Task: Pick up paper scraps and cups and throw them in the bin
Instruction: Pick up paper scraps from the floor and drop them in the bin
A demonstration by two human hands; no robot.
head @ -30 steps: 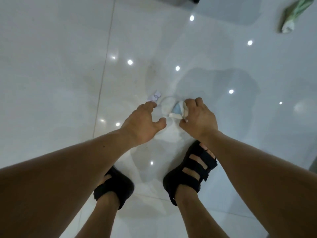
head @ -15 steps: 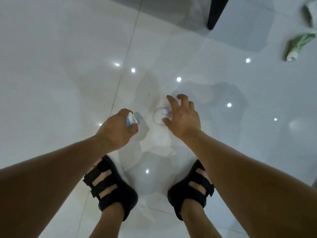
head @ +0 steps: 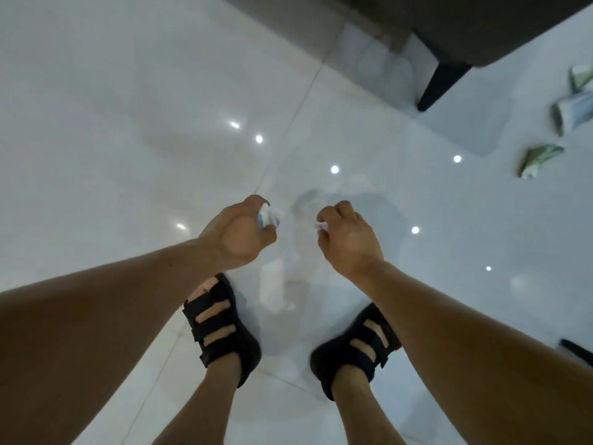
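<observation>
- At the bottom of the frame, black sandals (head: 221,322) are seen planted on the glossy white floor (head: 96,139), with both forearms stretched out above them.
- Left of centre, a crumpled blue-and-white scrap (head: 268,218) is held in the left hand (head: 237,234). The grip is closed round it, and only its edge shows past the thumb and fingers.
- Right of centre, a small white scrap (head: 322,225) is pinched in the right hand (head: 351,242), the fingers curled tight on it. Half a second ago this hand was spread open and reaching down toward the floor; the scrap has since been taken up.
- Between and just beyond the hands, no litter is seen on the floor now. This spot is judged done, and both scraps are ready to be carried to the bin, which is not in view.
- Farther off, at the right edge of the frame, green-and-white litter (head: 542,159) lies in three crumpled pieces, well apart from the hands. Whether these are cups or paper cannot be told, but they are judged to be the next pickup.
- At the top right, dark furniture (head: 481,27) on a black leg (head: 442,85) is seen.
</observation>
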